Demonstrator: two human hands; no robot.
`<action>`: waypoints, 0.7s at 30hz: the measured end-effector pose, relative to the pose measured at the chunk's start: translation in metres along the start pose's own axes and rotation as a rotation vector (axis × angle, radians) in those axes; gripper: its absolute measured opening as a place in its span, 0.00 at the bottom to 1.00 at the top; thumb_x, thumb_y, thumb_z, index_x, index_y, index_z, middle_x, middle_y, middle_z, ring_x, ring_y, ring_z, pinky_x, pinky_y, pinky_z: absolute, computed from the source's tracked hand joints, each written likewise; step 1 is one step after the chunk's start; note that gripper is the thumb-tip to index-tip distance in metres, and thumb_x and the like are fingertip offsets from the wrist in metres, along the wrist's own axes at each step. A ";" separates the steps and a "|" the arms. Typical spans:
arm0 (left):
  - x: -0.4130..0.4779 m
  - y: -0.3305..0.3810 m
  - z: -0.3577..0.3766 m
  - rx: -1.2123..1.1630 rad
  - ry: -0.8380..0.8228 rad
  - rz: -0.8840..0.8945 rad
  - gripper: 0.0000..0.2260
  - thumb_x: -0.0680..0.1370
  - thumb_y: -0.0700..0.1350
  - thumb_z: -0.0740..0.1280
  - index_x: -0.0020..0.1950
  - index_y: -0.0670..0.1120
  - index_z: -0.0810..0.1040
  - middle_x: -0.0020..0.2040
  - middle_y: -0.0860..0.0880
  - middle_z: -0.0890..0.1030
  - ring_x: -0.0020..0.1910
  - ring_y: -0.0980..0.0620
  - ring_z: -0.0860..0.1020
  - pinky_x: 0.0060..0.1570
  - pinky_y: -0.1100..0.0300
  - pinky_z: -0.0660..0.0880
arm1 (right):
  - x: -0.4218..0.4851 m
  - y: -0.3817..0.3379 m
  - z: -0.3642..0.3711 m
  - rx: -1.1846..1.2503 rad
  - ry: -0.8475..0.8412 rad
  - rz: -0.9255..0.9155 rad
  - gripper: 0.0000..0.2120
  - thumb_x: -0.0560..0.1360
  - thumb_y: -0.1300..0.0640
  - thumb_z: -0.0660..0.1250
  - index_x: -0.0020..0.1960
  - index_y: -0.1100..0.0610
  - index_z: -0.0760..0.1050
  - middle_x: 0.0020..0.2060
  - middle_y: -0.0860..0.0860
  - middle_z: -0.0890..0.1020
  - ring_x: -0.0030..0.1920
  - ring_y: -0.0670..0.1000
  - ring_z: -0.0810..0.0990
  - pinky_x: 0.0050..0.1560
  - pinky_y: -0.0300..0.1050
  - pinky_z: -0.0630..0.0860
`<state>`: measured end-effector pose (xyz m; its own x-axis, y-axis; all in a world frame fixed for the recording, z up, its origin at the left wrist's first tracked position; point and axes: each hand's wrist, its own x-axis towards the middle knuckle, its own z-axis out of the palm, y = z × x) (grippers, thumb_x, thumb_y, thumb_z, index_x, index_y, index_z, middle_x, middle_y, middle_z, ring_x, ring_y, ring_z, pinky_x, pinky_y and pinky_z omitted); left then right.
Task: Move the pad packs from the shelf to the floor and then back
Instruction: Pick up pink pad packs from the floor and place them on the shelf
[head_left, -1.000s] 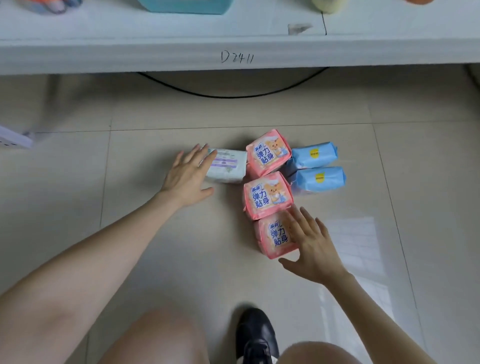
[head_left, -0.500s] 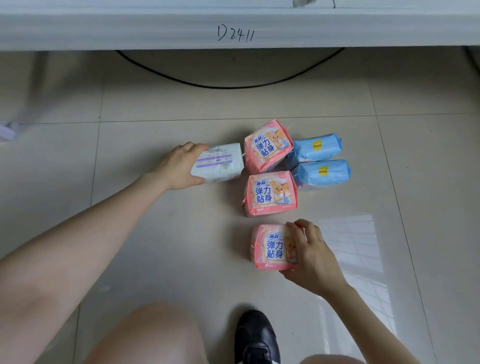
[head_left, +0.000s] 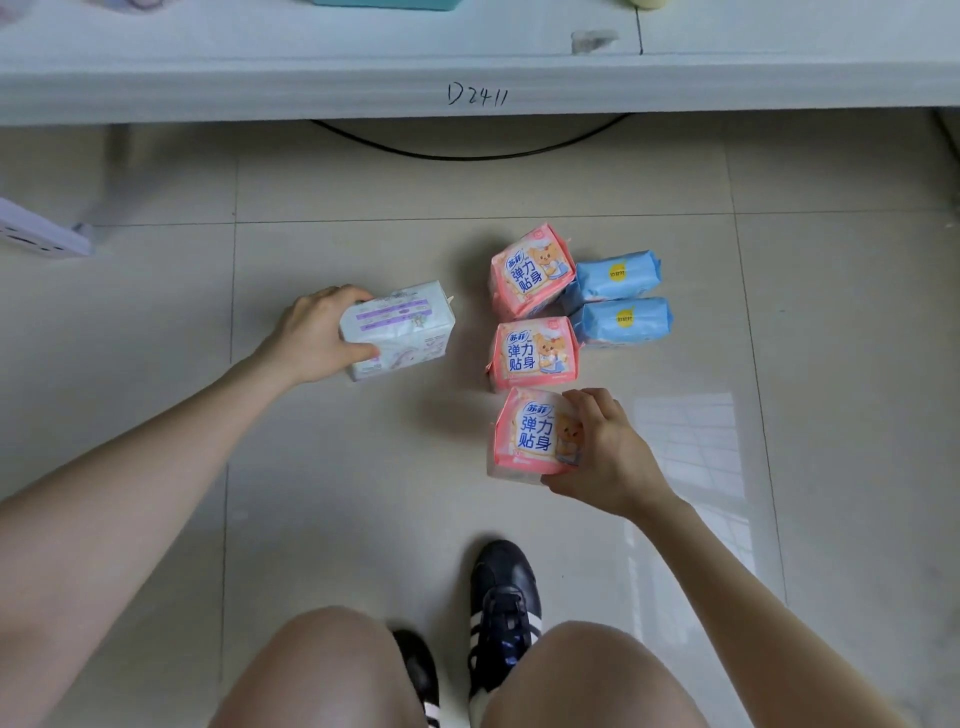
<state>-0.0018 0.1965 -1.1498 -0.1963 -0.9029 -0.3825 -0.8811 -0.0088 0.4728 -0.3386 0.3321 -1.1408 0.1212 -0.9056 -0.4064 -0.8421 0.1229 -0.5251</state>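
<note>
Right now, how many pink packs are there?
3. The nearest pink pack is held by the right hand; the middle pink pack lies on the floor; the far pink pack beside a blue pack.

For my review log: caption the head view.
Left hand grips white pack, right hand grips nearest pink pack.

Plain tiled room, lab-like — beige floor tiles, white shelf hand-marked D2411, power strip.

Curled left hand, curled right hand
</note>
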 end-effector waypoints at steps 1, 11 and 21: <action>-0.010 0.005 -0.012 -0.007 0.000 -0.007 0.25 0.67 0.46 0.77 0.63 0.49 0.76 0.58 0.49 0.80 0.55 0.45 0.77 0.53 0.54 0.73 | -0.003 -0.009 -0.011 0.007 -0.004 0.005 0.41 0.57 0.51 0.80 0.66 0.58 0.68 0.60 0.51 0.72 0.58 0.53 0.73 0.47 0.52 0.79; -0.109 0.095 -0.170 -0.084 0.010 -0.066 0.25 0.66 0.48 0.79 0.61 0.52 0.77 0.56 0.53 0.82 0.55 0.48 0.78 0.54 0.56 0.73 | -0.059 -0.113 -0.162 0.015 -0.077 -0.008 0.42 0.57 0.48 0.81 0.66 0.53 0.68 0.58 0.48 0.72 0.56 0.51 0.74 0.50 0.52 0.79; -0.206 0.214 -0.361 -0.162 0.040 -0.014 0.27 0.62 0.51 0.81 0.59 0.54 0.79 0.51 0.61 0.80 0.50 0.59 0.78 0.47 0.65 0.69 | -0.123 -0.242 -0.358 0.005 -0.087 -0.050 0.41 0.56 0.49 0.81 0.66 0.54 0.71 0.53 0.49 0.71 0.54 0.51 0.75 0.54 0.51 0.77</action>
<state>0.0049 0.2258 -0.6832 -0.1647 -0.9185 -0.3594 -0.8021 -0.0874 0.5908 -0.3380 0.2683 -0.6963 0.2083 -0.8720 -0.4431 -0.8314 0.0807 -0.5498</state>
